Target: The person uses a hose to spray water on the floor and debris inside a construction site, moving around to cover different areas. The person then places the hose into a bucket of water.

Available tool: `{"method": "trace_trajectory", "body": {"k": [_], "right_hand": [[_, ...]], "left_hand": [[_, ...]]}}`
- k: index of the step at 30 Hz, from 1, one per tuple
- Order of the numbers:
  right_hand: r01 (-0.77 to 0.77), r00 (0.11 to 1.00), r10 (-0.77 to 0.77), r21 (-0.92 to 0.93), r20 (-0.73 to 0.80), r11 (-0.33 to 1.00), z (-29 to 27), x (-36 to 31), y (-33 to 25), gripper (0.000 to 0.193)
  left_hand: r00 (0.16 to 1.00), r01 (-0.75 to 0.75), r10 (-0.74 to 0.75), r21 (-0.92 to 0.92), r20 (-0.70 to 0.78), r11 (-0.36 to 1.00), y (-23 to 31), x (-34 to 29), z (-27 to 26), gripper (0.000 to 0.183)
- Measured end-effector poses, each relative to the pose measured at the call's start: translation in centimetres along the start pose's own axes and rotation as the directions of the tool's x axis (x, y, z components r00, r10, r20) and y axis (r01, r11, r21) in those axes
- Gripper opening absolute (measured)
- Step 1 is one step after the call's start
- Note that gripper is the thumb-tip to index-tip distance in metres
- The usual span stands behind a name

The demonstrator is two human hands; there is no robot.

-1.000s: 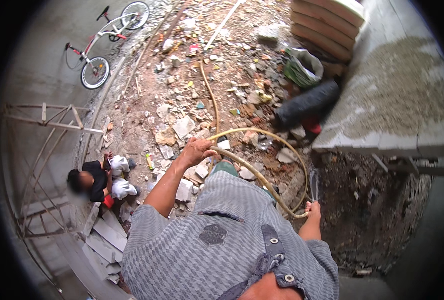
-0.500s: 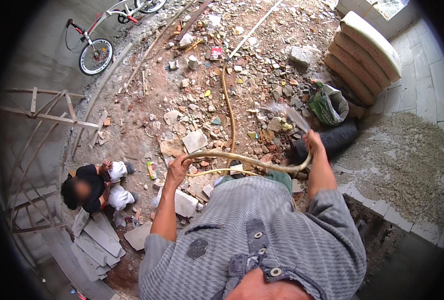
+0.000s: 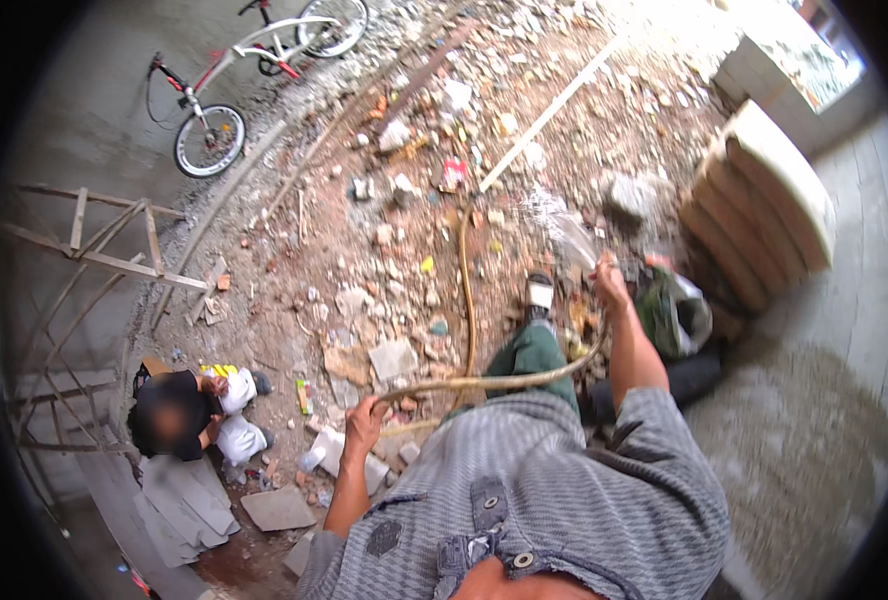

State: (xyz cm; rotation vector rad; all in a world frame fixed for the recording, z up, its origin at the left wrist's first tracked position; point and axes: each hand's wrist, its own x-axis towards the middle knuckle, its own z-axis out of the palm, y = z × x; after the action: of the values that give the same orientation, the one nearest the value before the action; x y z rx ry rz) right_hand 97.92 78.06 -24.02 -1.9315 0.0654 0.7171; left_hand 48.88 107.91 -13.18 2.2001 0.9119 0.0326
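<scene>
A yellowish hose (image 3: 484, 382) runs across my front between both hands. My left hand (image 3: 364, 424) is wrapped round one stretch of it at waist height. Farther out to the right, my right hand (image 3: 609, 280) grips the hose near its end, where the fingers cover the opening. A fan of water (image 3: 569, 235) sprays from there, away from me over the rubble (image 3: 384, 300). Another length of hose (image 3: 466, 270) lies on the ground ahead and meets a pale straight pipe (image 3: 554, 112). My foot in a dark and white shoe (image 3: 539, 292) is on the rubble below.
At the left a person (image 3: 189, 415) crouches beside stacked grey slabs (image 3: 179, 505) and a wooden frame (image 3: 114, 262). A bicycle (image 3: 209, 140) leans by the far-left wall. Stacked bags (image 3: 764, 205), a green-white sack (image 3: 672, 315) and a sand-like heap (image 3: 804, 460) are at the right.
The spray and my right hand have moved farther forward. A leg in green trousers has stepped out ahead. At the left, the crouching person now has something yellow near the hands.
</scene>
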Motion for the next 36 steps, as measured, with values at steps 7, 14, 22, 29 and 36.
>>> {"method": "trace_trajectory", "body": {"k": [7, 14, 22, 29, 36], "right_hand": [[0.168, 0.986, -0.169, -0.084, -0.007, 0.982, 2.8, 13.1, -14.1, 0.047], [0.18, 0.976, -0.201, -0.207, -0.085, 0.962, -3.2, 23.6, -22.5, 0.047], [0.281, 0.928, -0.349, -0.366, -0.132, 0.887, -8.9, 32.2, -32.7, 0.054], [0.195, 0.92, -0.293, -0.345, -0.259, 0.918, -10.8, 42.1, -40.4, 0.049], [0.029, 0.964, -0.137, -0.421, -0.229, 0.907, -12.3, 54.1, -47.6, 0.051]], "left_hand": [[0.926, 0.378, -0.372, 0.119, -0.064, 0.918, 8.0, 7.0, 1.5, 0.044], [0.883, 0.469, -0.469, 0.011, 0.028, 0.883, 18.0, 14.9, 2.5, 0.044], [0.859, 0.511, -0.51, -0.004, 0.045, 0.86, 25.2, 26.9, 5.3, 0.049], [0.923, 0.383, -0.384, -0.1, 0.01, 0.918, 27.3, 40.6, 5.8, 0.05], [0.947, 0.32, -0.312, -0.152, 0.071, 0.935, 29.4, 57.6, 4.2, 0.043]]}}
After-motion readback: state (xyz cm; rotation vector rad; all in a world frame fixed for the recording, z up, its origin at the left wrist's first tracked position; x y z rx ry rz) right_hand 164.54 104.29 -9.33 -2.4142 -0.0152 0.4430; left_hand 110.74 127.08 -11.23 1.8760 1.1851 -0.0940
